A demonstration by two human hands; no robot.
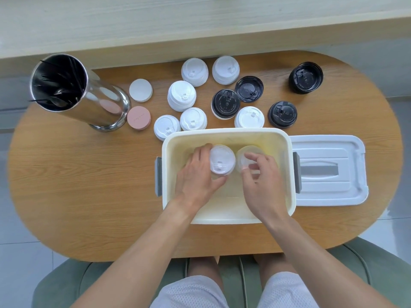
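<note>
Fingers of the left hand grasp white lids inside the bin; right hand, at 3 o'clock, pinches translucent lids.

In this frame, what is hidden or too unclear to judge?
- Head view: clear lids under the right hand; fingers and blur hide their count.
- Head view: floor of the bin beneath the white lids and left hand; covered.
- Head view: contents of the steel canister; too dark to identify.
</note>
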